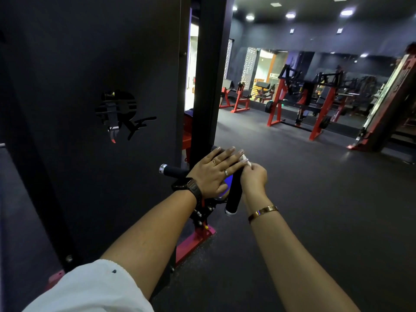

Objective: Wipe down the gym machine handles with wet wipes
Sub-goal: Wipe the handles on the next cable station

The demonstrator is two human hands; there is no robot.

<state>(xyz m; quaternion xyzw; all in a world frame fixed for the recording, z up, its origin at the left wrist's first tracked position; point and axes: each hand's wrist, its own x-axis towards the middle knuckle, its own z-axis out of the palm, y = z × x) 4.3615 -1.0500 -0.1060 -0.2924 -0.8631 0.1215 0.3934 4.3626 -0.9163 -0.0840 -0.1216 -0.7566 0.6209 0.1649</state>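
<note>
A black foam handle (234, 194) with a silver end cap points toward me at the foot of a tall black machine. A second black handle (174, 170) sticks out to the left. My left hand (213, 172) lies flat with straight fingers over a blue wipes pack (227, 181) resting where the handles meet. My right hand (253, 177) is curled beside the near handle and pinches a white wet wipe (246, 160) at its top edge. Most of the pack is hidden under my left hand.
The machine's black shroud panel (101, 109) and upright post (209, 75) fill the left. Its red base (195, 239) sits on dark rubber floor (315, 221). Red and black benches and racks (304, 102) stand at the back, another red frame (387, 104) at far right.
</note>
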